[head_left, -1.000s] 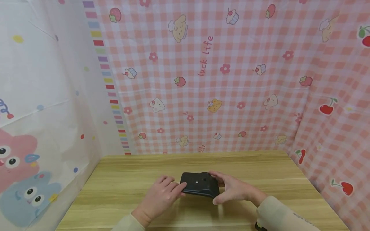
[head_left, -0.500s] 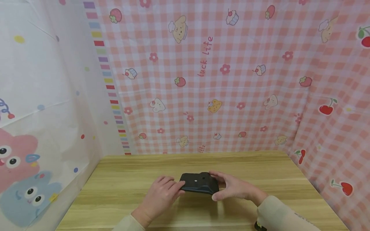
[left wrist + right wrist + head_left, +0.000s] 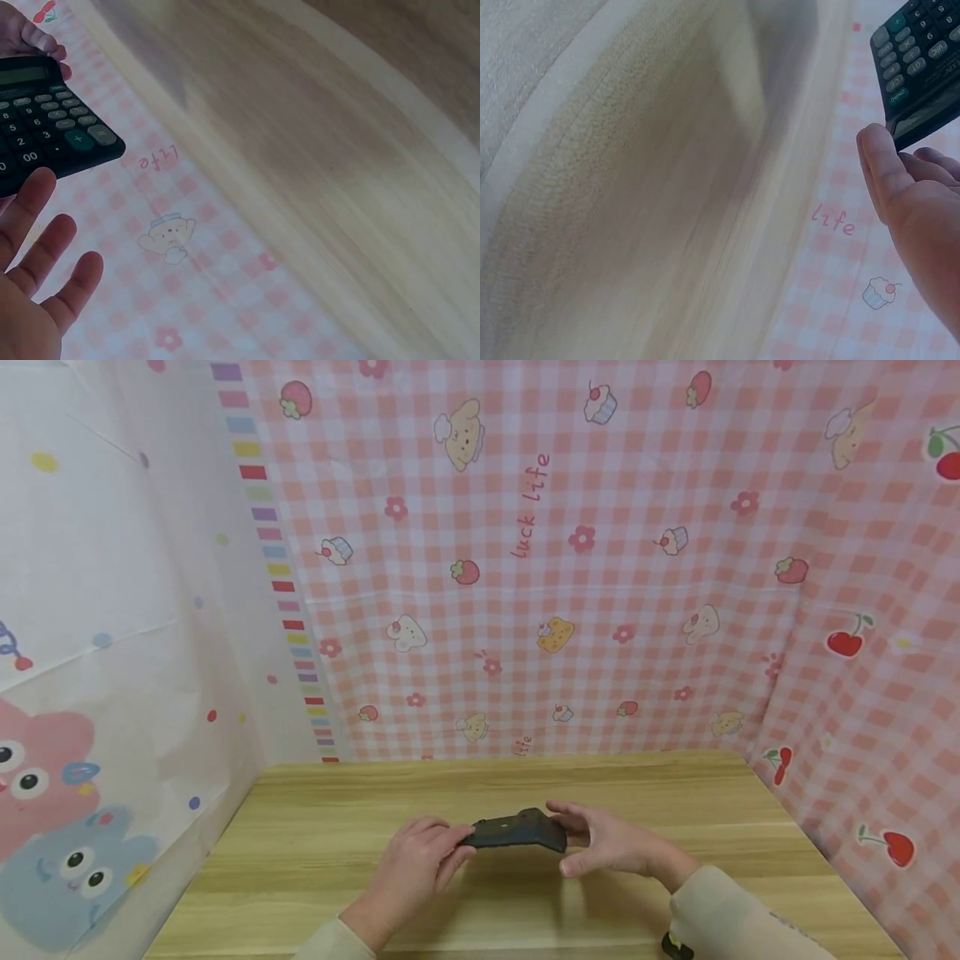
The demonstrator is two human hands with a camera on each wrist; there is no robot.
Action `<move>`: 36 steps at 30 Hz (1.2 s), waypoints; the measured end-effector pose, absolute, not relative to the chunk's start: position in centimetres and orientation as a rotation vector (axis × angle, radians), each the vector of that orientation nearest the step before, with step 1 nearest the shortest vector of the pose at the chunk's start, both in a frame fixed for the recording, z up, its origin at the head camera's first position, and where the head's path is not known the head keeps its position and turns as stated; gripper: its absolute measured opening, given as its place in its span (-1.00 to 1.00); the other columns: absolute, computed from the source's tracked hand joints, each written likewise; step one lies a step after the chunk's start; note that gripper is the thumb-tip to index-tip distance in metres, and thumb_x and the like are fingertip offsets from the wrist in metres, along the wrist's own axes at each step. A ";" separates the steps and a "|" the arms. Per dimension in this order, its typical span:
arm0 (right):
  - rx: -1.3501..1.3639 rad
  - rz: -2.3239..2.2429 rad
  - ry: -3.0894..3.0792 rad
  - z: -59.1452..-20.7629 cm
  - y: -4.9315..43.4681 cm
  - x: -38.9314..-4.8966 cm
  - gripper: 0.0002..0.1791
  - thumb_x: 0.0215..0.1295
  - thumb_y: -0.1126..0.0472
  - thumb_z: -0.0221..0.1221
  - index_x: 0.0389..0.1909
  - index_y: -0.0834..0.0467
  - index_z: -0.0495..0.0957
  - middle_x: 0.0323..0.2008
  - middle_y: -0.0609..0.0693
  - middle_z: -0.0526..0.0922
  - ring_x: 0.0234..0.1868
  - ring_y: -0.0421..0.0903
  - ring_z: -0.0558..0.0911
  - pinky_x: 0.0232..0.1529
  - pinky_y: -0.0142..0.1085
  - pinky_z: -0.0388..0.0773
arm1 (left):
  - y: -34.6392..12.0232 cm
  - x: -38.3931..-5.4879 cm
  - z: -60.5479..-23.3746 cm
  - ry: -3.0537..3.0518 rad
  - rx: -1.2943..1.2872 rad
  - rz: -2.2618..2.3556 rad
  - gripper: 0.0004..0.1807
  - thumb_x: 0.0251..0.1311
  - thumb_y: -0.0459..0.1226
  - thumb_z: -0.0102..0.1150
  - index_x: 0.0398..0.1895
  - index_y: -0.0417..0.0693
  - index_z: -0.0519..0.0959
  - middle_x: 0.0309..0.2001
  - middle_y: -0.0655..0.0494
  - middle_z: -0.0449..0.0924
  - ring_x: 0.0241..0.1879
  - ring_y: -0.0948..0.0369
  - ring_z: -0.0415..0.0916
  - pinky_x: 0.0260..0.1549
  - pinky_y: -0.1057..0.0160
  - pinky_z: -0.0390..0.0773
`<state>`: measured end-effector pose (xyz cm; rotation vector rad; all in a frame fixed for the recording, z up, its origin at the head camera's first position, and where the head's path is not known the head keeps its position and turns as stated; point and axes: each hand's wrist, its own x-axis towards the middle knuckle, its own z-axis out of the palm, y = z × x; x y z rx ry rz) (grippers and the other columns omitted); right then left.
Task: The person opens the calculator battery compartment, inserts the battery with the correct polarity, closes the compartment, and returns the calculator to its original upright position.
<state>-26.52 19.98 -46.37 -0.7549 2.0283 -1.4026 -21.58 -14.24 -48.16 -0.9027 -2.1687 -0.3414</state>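
A black desk calculator (image 3: 517, 831) is held up over the wooden table between both hands. In the head view it shows nearly edge-on, its key side turned away. Grey and green keys and a display show on the calculator (image 3: 45, 127) in the left wrist view. My left hand (image 3: 416, 864) pinches its left end, the other fingers spread below. My right hand (image 3: 622, 843) curves round the display end, thumb at the near corner and fingers at the far one. In the right wrist view, the fingertips of the right hand (image 3: 922, 202) lie right at the calculator's edge.
Below is a wood-grain table (image 3: 360, 802). A small black object (image 3: 677, 946) with a yellow-green mark lies at the front, partly under the right sleeve (image 3: 735, 914). Pink checked cloth (image 3: 510, 602) hangs behind and to the right, white printed cloth (image 3: 172, 693) on the left.
The calculator has tilted in the hands: its broad back showed to the head camera earlier, and now mostly a thin edge shows. My right thumb has shifted slightly to the right.
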 end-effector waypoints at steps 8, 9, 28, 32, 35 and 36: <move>-0.716 -1.459 2.087 -46.2 20.1 -26.5 0.06 0.40 0.08 0.45 0.67 0.39 0.03 0.59 0.47 0.23 0.52 0.42 0.42 0.40 -0.04 0.58 | -14.2 -21.5 -48.1 -2.228 -0.881 -0.475 -0.70 0.19 -0.19 0.56 -0.02 -0.01 0.82 -0.26 0.23 0.85 -0.21 0.25 0.73 -0.18 0.17 0.75; -0.706 -1.462 2.094 -46.2 20.1 -26.6 0.04 0.40 0.11 0.44 0.66 0.40 0.04 0.59 0.48 0.22 0.52 0.42 0.42 0.40 -0.05 0.58 | -14.2 -21.5 -48.1 -2.242 -0.874 -0.497 -0.71 0.21 -0.18 0.55 -0.02 -0.01 0.82 -0.26 0.23 0.85 -0.21 0.26 0.72 -0.20 0.18 0.75; -0.565 -1.547 2.217 -46.3 20.3 -27.1 -0.40 0.59 0.13 0.23 0.48 0.38 0.41 0.38 0.30 0.60 0.41 0.16 0.60 0.35 -0.09 0.63 | -14.1 -21.0 -48.9 -2.532 -0.649 -0.938 -0.80 0.42 -0.11 0.37 0.01 0.09 0.80 -0.21 0.18 0.80 -0.21 0.28 0.68 -0.36 0.41 0.53; -0.543 -1.592 2.194 -46.3 20.4 -27.3 -0.44 0.60 0.17 0.21 0.45 0.40 0.42 0.35 0.31 0.63 0.35 0.12 0.66 0.32 -0.16 0.65 | -14.0 -21.1 -48.9 -2.590 -0.619 -1.034 -0.73 0.49 -0.03 0.28 0.06 0.11 0.79 -0.14 0.17 0.82 -0.15 0.26 0.72 -0.30 0.35 0.65; -0.528 -1.615 2.191 -46.3 20.4 -27.4 -0.46 0.60 0.19 0.21 0.42 0.42 0.44 0.30 0.30 0.66 0.31 0.18 0.68 0.31 -0.16 0.65 | -14.0 -21.1 -48.8 -2.631 -0.613 -1.098 -0.67 0.53 0.03 0.21 0.10 0.11 0.78 -0.11 0.20 0.84 -0.14 0.29 0.74 -0.20 0.25 0.73; -0.525 -1.617 2.193 -46.4 20.4 -27.4 -0.47 0.60 0.19 0.21 0.42 0.42 0.44 0.29 0.30 0.67 0.31 0.21 0.68 0.32 -0.15 0.65 | -14.0 -21.1 -48.8 -2.642 -0.614 -1.126 -0.66 0.54 0.03 0.19 0.11 0.11 0.77 -0.12 0.22 0.84 -0.15 0.30 0.74 -0.19 0.24 0.73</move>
